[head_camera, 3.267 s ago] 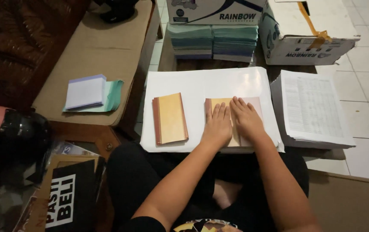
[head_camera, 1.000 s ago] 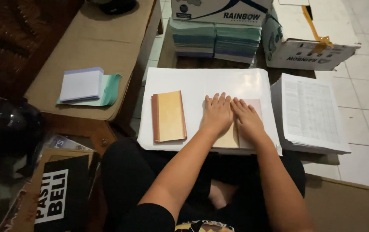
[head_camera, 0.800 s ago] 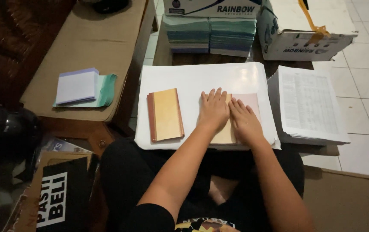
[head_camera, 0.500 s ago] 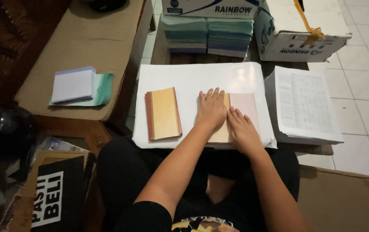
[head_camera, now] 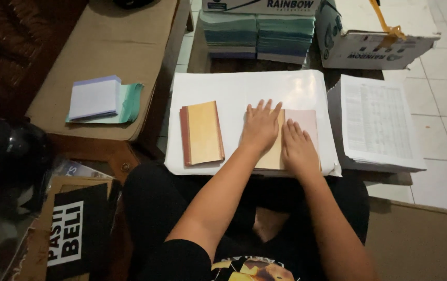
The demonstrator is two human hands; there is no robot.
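My left hand (head_camera: pixel 260 126) lies flat, fingers spread, on the yellowish left part of an open booklet (head_camera: pixel 307 120) that rests on a large white sheet (head_camera: pixel 234 91). My right hand (head_camera: pixel 298 149) presses flat beside it, lower down, on the pale pink page near the fold. Neither hand grips anything. To the left on the same sheet lies a closed yellow book with a red spine (head_camera: pixel 201 132), apart from both hands.
A stack of printed sheets (head_camera: pixel 377 122) sits at the right. Teal paper bundles (head_camera: pixel 257 34) and white cartons (head_camera: pixel 377 31) stand behind. On a tan surface at the left lies a white and green paper pile (head_camera: pixel 104 99). A dark helmet (head_camera: pixel 10 156) is at far left.
My right hand has slid down towards me along the page, while my left hand stays flat on the booklet. The camera view shifted slightly.
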